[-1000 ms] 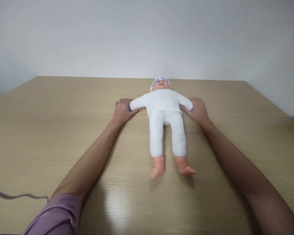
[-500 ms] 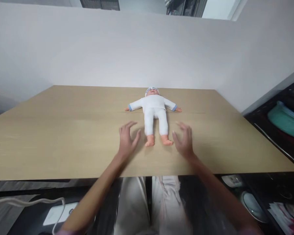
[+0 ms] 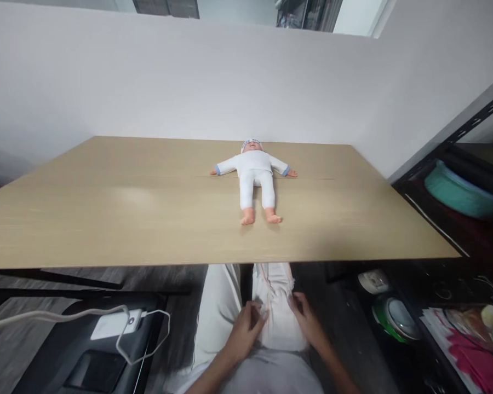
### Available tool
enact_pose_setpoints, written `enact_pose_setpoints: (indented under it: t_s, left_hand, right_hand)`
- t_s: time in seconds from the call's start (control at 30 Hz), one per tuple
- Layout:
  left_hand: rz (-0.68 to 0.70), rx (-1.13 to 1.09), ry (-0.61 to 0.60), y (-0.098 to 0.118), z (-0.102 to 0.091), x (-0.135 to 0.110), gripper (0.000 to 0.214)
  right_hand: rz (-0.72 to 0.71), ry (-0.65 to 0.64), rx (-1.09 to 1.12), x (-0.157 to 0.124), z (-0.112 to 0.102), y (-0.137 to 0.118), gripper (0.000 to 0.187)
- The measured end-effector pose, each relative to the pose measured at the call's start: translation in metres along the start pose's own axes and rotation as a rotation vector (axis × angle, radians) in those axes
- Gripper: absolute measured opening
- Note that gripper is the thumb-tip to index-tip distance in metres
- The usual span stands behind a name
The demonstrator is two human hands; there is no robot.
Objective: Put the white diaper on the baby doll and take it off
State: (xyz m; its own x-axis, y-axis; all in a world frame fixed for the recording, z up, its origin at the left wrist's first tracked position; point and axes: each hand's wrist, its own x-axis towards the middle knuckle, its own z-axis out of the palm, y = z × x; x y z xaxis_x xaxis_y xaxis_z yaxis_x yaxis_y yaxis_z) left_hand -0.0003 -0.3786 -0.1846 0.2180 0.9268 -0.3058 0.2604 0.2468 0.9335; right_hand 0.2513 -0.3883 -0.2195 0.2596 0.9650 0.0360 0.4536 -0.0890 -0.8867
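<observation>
A baby doll (image 3: 253, 178) in a white suit and cap lies on its back on the wooden table (image 3: 148, 219), arms spread and bare feet towards me. Both my hands are below the table's near edge, over my lap. My left hand (image 3: 246, 328) has its fingers curled on a pale cloth (image 3: 276, 306) with faint pink marks that lies across my light trousers. My right hand (image 3: 306, 322) rests on the other side of the same cloth, fingers bent onto it. Neither hand touches the doll.
A white wall stands behind the table. On the right is a dark shelf unit (image 3: 468, 180) with a teal bowl (image 3: 460, 191), dishes and pink items lower down. A white power adapter (image 3: 115, 325) with its cable lies on a dark seat at lower left.
My hands let go of the doll's arms, drew back across the table and dropped to my lap. The view pulled back, so the doll looks smaller and farther off.
</observation>
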Motion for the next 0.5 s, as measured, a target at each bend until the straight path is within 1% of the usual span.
enact_pose_setpoints:
  t_s: [0.03, 0.1, 0.17, 0.23, 0.27, 0.33, 0.4, 0.43, 0.5]
  left_hand:
    - [-0.008, -0.019, -0.030, 0.004, 0.004, 0.008, 0.061]
    - [-0.021, -0.095, -0.051, 0.013, 0.016, 0.023, 0.066]
    - [-0.027, -0.201, -0.042, 0.023, 0.027, 0.030, 0.068]
    - [-0.028, -0.293, -0.032, 0.038, 0.033, 0.024, 0.071]
    - [-0.024, -0.327, -0.030, 0.047, 0.034, 0.015, 0.071]
    - [-0.014, -0.380, -0.027, 0.067, 0.030, -0.013, 0.067]
    - [-0.019, -0.430, -0.035, 0.089, 0.021, -0.047, 0.065]
    - [-0.033, -0.450, -0.033, 0.099, 0.016, -0.063, 0.065]
    - [-0.054, -0.463, -0.034, 0.116, 0.007, -0.083, 0.066]
  right_hand:
    - [0.075, -0.022, 0.023, 0.002, 0.004, -0.003, 0.037]
    - [0.206, -0.070, 0.074, 0.008, 0.011, -0.015, 0.053]
    - [0.261, -0.186, 0.186, 0.014, 0.013, -0.033, 0.061]
    - [0.267, -0.247, 0.287, 0.013, 0.007, -0.057, 0.063]
    - [0.258, -0.245, 0.315, 0.008, 0.000, -0.070, 0.062]
    - [0.214, -0.217, 0.320, -0.008, -0.020, -0.099, 0.057]
    - [0.165, -0.233, 0.296, -0.031, -0.043, -0.126, 0.049]
    - [0.142, -0.235, 0.272, -0.042, -0.053, -0.138, 0.048]
    - [0.092, -0.174, 0.199, -0.056, -0.064, -0.157, 0.043]
